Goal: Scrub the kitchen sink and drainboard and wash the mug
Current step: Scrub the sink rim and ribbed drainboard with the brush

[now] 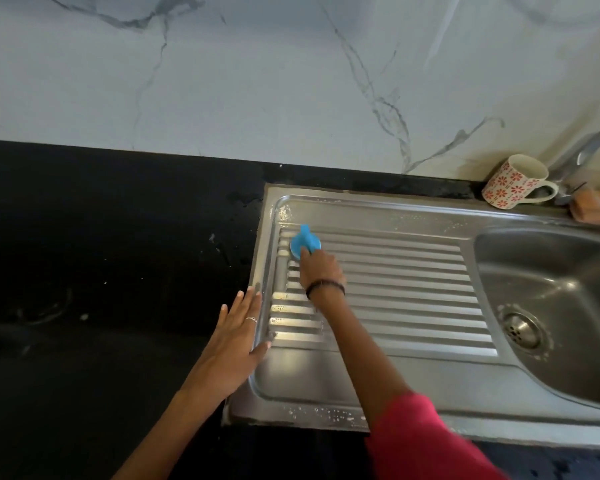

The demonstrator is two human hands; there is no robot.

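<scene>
Right hand (321, 268) grips blue scrub brush (305, 243) on drainboard (395, 271) ribs, frame centre-left, likely working far corner. Left hand (238, 336) flat, fingers straight, on worktop (118, 254) edge, probably bracing. Floral mug (515, 183) waits upper right beside tap (582, 154); sink (551, 306) right.

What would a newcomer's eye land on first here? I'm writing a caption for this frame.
First, the bright blue round plastic scrubber, gripped by the right hand at the far-left corner of the ribbed stainless steel drainboard. Next, the white ceramic mug with red flowers, tilted against the marble wall beside the tap. The left hand lies flat at the drainboard's left edge.
</scene>
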